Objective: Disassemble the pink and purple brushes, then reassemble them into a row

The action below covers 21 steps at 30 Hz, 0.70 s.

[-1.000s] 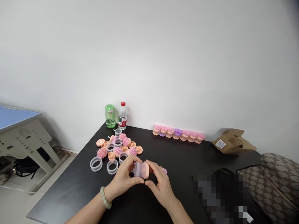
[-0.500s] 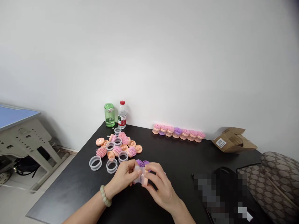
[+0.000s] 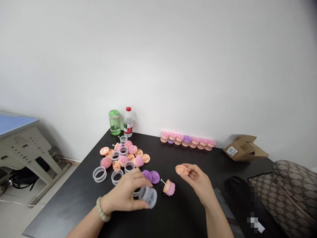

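My left hand (image 3: 125, 193) is shut around a clear plastic ring (image 3: 148, 197), which rests near the black table top (image 3: 74, 205). My right hand (image 3: 195, 177) is raised and pinches a peach plastic disc (image 3: 181, 169) between fingers and thumb. Between the hands lies a pink bristled brush head (image 3: 169, 187) with a thin pin sticking out. Just beyond my left fingers sit a purple bristled head (image 3: 146, 175) and a purple disc (image 3: 155, 177). Farther left is a loose pile of pink heads, peach discs and clear rings (image 3: 123, 158).
A row of assembled pink and purple brushes (image 3: 188, 141) lines the wall. A green bottle (image 3: 114, 123) and a water bottle (image 3: 128, 122) stand at the back corner. A cardboard box (image 3: 244, 148) and a patterned bag (image 3: 279, 195) lie right; a blurred dark object (image 3: 235, 195) is nearby.
My hands have moved apart. The right hand has gone right with the peach disc, the pink head now lies on the table, and the left hand keeps the clear ring.
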Tool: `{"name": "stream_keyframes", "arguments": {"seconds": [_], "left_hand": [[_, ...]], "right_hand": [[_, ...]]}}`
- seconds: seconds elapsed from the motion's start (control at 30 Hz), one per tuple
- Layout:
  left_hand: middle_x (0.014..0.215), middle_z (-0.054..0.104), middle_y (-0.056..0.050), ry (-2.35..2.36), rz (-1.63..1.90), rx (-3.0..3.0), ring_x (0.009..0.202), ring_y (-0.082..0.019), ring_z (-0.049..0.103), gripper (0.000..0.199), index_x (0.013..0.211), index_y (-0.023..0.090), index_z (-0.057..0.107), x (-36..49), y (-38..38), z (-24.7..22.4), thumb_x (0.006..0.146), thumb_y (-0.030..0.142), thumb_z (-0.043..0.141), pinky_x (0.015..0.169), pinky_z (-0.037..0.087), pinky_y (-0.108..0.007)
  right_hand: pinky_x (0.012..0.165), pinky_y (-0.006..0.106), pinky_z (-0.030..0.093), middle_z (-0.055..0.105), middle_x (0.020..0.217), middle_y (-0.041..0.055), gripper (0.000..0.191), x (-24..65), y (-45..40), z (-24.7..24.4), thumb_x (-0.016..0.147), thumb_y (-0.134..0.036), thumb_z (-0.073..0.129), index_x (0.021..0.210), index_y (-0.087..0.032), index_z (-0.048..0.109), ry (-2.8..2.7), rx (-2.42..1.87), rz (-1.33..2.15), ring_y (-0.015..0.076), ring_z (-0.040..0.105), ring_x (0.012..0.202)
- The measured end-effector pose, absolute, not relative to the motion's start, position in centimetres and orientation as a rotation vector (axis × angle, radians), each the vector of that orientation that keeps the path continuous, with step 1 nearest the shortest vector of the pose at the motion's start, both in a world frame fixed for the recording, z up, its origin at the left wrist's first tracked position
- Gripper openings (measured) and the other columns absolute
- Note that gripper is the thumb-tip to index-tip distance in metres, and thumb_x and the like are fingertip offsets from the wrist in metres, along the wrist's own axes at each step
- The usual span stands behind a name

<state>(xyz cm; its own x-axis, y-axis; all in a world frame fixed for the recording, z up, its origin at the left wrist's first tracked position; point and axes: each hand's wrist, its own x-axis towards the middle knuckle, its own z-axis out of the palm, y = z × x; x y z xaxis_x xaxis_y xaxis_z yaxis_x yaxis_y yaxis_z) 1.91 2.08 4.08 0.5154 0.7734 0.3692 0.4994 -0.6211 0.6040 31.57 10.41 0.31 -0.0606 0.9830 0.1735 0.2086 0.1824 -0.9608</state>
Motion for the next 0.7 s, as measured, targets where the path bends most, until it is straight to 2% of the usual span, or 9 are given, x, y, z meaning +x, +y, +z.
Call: {"name": "stream_keyframes", "arguments": {"seconds": [0.1,0.23,0.3,0.37,0.43,0.5,0.6,0.63,0.7], "left_hand": [[0.098,0.068,-0.006,1.055,0.656,2.601,0.089,-0.026,0.055,0.047,0.112,0.023,0.062,2.9,2.0,3.2,0.071,0.034,0.081,0.081,0.042,-0.037],[0.096,0.067,-0.007,1.224,0.476,2.707,0.092,-0.028,0.053,0.045,0.104,0.018,0.059,3.8,1.9,2.4,0.068,0.029,0.084,0.078,0.042,-0.039],[0.100,0.067,-0.008,1.257,0.443,2.719,0.095,-0.028,0.053,0.046,0.105,0.018,0.058,3.9,1.9,2.3,0.069,0.031,0.084,0.081,0.043,-0.040],[0.114,0.064,-0.010,1.266,0.455,2.742,0.103,-0.030,0.051,0.060,0.114,0.019,0.056,3.7,1.9,2.1,0.066,0.038,0.087,0.088,0.042,-0.045],[0.130,0.056,-0.012,1.258,0.481,2.783,0.112,-0.034,0.048,0.078,0.125,0.023,0.052,3.5,2.2,1.7,0.061,0.046,0.089,0.095,0.039,-0.050],[0.138,0.050,-0.012,1.244,0.482,2.830,0.118,-0.037,0.045,0.085,0.131,0.028,0.049,3.3,2.5,1.2,0.059,0.052,0.088,0.098,0.036,-0.054],[0.138,0.051,-0.010,1.266,0.459,2.880,0.120,-0.037,0.045,0.080,0.131,0.031,0.050,3.2,3.1,0.4,0.062,0.054,0.085,0.099,0.035,-0.056],[0.137,0.052,-0.009,1.287,0.460,2.892,0.119,-0.037,0.046,0.079,0.131,0.031,0.051,3.2,3.2,0.3,0.063,0.053,0.085,0.100,0.035,-0.056],[0.136,0.054,-0.009,1.342,0.461,2.900,0.118,-0.036,0.047,0.078,0.131,0.030,0.051,3.3,3.3,0.1,0.064,0.049,0.086,0.100,0.036,-0.055]], "right_hand": [[0.083,0.040,0.054,0.075,0.101,0.0086,0.029,31.7,10.9,-0.3,0.067,-0.036,0.078,0.064,-0.021,0.053,-1.597,-1.364,0.919,0.0269,0.072,0.088],[0.070,0.035,0.053,0.076,0.100,0.0071,0.020,31.2,10.7,-0.9,0.070,-0.033,0.073,0.061,-0.021,0.059,-1.814,-1.384,0.997,0.0229,0.070,0.076],[0.065,0.034,0.053,0.074,0.108,0.0064,0.008,31.6,10.4,-1.0,0.071,-0.028,0.070,0.075,-0.022,0.068,-1.859,-1.335,1.096,0.0196,0.067,0.070],[0.067,0.034,0.054,0.068,0.122,0.0063,0.038,32.3,10.1,-0.8,0.067,-0.021,0.068,0.105,-0.026,0.070,-1.918,-1.320,1.208,0.0170,0.065,0.069],[0.074,0.035,0.054,0.056,0.138,0.0067,0.073,32.6,9.8,-0.4,0.062,-0.014,0.069,0.131,-0.032,0.058,-2.049,-1.356,1.278,0.0176,0.064,0.080],[0.088,0.036,0.051,0.043,0.151,0.0061,0.093,32.1,9.5,0.0,0.058,-0.010,0.072,0.144,-0.034,0.045,-2.219,-1.383,1.248,0.0224,0.059,0.104],[0.108,0.039,0.037,0.033,0.157,0.0053,0.099,29.9,9.2,-0.2,0.057,-0.012,0.077,0.147,-0.029,0.039,-2.371,-1.383,1.068,0.0279,0.037,0.135],[0.111,0.040,0.033,0.033,0.157,0.0055,0.098,29.0,9.2,-0.4,0.058,-0.013,0.078,0.147,-0.028,0.040,-2.385,-1.383,1.014,0.0283,0.032,0.139],[0.113,0.040,0.031,0.036,0.154,0.0067,0.094,27.4,9.3,-1.0,0.060,-0.016,0.080,0.146,-0.026,0.042,-2.384,-1.377,0.933,0.0283,0.033,0.139]]}}
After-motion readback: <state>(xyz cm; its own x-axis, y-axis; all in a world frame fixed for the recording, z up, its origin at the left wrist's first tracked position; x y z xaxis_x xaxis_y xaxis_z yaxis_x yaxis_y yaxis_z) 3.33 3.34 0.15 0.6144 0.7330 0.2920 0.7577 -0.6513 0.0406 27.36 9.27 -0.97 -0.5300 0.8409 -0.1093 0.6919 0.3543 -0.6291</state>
